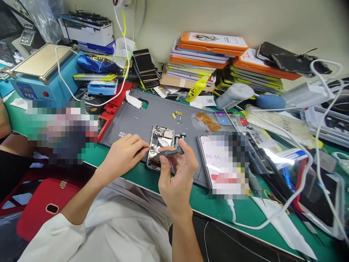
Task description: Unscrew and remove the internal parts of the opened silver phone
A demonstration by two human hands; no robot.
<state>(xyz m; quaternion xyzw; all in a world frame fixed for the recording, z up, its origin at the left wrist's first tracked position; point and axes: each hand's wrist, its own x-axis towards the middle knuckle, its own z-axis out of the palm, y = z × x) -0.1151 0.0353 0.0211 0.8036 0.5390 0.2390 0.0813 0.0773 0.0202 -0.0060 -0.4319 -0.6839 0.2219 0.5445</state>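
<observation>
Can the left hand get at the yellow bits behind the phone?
Probably yes: the left hand only rests on the phone's edge, and the mat between it and the yellow bits looks clear. The right hand holds a screwdriver.

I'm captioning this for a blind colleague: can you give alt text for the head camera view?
A person's right hand holds a small grey screwdriver over an opened phone lying on a grey mat, while the left hand touches its left edge. Stacked orange boxes and white cables crowd the green bench.
</observation>
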